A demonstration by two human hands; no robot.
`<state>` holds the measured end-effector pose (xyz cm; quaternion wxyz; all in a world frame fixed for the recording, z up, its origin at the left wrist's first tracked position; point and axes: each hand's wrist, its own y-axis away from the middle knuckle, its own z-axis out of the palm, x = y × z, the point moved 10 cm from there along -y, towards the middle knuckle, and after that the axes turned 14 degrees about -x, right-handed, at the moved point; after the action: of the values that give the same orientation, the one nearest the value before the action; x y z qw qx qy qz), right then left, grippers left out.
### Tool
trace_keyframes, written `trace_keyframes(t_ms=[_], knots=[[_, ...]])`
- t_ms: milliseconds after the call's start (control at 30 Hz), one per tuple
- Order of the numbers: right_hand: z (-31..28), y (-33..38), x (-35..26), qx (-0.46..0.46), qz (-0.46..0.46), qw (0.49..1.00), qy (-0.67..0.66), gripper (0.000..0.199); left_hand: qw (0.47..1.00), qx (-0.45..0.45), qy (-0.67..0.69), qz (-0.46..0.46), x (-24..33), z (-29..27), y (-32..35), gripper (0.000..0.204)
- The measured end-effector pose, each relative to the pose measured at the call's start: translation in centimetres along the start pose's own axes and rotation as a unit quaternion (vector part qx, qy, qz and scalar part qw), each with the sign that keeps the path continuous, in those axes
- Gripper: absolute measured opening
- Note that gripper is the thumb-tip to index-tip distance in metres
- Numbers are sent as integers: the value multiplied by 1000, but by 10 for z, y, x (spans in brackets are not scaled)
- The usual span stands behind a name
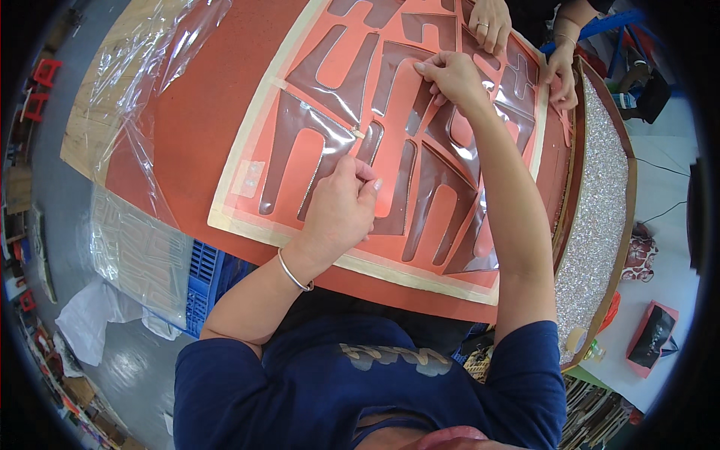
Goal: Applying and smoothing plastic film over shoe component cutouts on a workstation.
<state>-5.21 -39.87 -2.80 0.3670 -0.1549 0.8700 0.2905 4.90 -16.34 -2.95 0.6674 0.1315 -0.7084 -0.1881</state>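
Observation:
A large salmon-pink template sheet (255, 142) with dark brown cut-out shapes and a cream border lies on a rust-red table (195, 105). Clear shiny film pieces cover several cut-outs. My left hand (341, 202) presses down on the sheet near its middle, fingers curled, pinching at the edge of a film piece; a bangle circles that wrist. My right hand (450, 75) reaches farther up the sheet, fingertips pinching the edge of a pink strip between two cut-outs. What exactly each hand grips is small and partly hidden.
Another person's two hands (491, 22) (562, 71) rest on the sheet's far edge. Crumpled clear plastic (142, 67) lies on the table's left. A glittery silver sheet (600, 202) runs along the right edge. A blue crate (202, 277) stands below the table.

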Motion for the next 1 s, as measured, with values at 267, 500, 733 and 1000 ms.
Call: trace_keyframes(t_ms=[267, 500, 733, 1000], knots=[[-4, 12, -39, 99, -77, 952, 279, 27, 999, 3, 3, -36, -3, 2, -2, 17], [31, 85, -63, 105, -268, 909, 301, 20, 999, 3, 34, -39, -12, -1, -4, 17], [79, 135, -62, -1, -369, 812, 453, 39, 998, -18, 23, -53, -5, 1, -4, 18], [94, 145, -67, 40, -361, 754, 547, 36, 993, -43, -63, -88, 3, 4, 2, 24]])
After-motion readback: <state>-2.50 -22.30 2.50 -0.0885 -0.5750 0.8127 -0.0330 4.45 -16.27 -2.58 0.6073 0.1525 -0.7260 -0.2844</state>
